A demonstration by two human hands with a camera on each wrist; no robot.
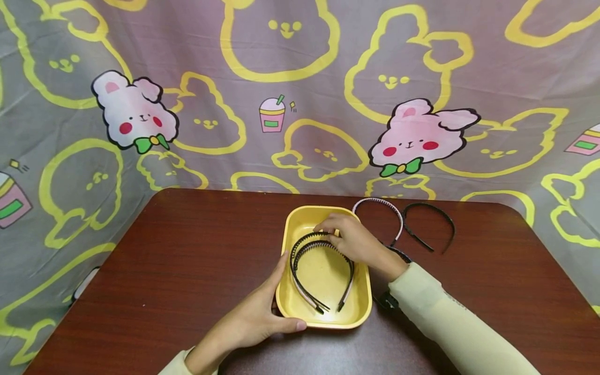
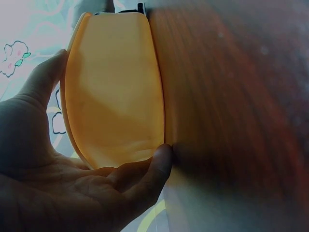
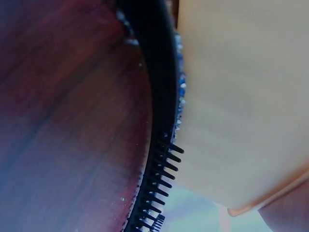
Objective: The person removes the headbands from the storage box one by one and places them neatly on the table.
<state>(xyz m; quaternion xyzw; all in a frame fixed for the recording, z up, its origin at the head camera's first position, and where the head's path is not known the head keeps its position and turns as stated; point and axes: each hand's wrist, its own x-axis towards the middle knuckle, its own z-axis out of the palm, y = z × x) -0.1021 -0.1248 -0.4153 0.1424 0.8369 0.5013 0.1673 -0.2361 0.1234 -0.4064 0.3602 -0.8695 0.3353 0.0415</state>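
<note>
A yellow plastic tub [image 1: 328,323] stands on the table. My left hand [image 1: 250,317] grips its near-left corner, thumb at the near rim and fingers along the left wall; the left wrist view shows this hand [image 2: 96,188] against the tub's outer wall [image 2: 111,87]. Inside the tub lie black toothed headbands [image 1: 294,260], close together, with their ends toward me. My right hand [image 1: 353,239] reaches over the right rim, its curled fingers pinching a headband near the top of its arch. The right fingertips are partly hidden.
Right of the tub lie a pale-pink headband [image 1: 377,200] and a black headband [image 1: 433,208]. Another headband with blue stones [image 3: 164,87] is beside the tub, partly under my right arm. A patterned cloth [image 1: 309,104] hangs behind the brown table [image 1: 211,234].
</note>
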